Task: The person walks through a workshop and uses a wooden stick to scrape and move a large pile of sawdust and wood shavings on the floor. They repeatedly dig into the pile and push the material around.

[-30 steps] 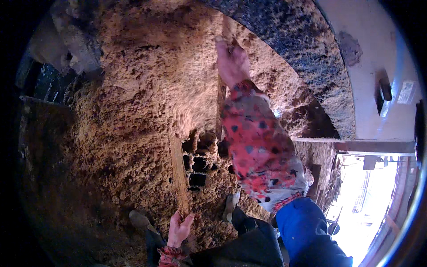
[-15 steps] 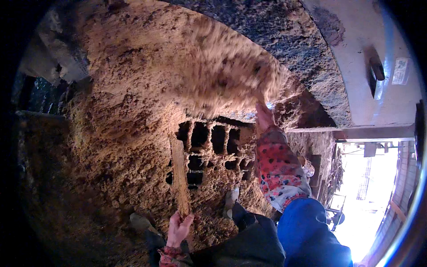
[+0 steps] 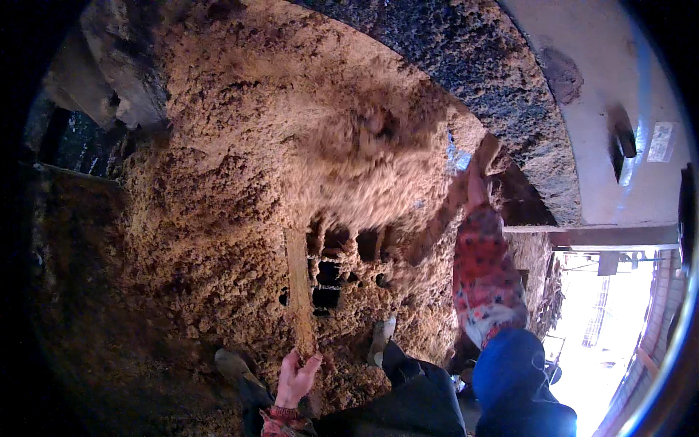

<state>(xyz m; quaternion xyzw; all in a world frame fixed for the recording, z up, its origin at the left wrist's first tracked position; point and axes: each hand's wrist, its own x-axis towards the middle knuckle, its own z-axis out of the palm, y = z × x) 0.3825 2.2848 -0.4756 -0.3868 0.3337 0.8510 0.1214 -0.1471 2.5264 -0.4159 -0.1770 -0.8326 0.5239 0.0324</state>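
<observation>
Closest, at the lower edge: dark trousers (image 3: 408,404) and left hand (image 3: 295,382), with fingers closed around the near end of a wooden strip (image 3: 298,280). Extends straight ahead from those fingertips across crumbly brown material (image 3: 196,218), with its long axis running away from the body and its far end leaning slightly left. Just right of the strip, dark square openings (image 3: 328,284), partly covered. Farther out, to the right: red spotted sleeve (image 3: 486,269) and right hand (image 3: 477,191), blurred, at the near end of a short brown flat piece (image 3: 486,153) pointing away; impossible to tell how tightly gripped. Beyond, curved dark rim (image 3: 502,80), then pale panel (image 3: 604,197). Far right, bright opening (image 3: 597,313).
</observation>
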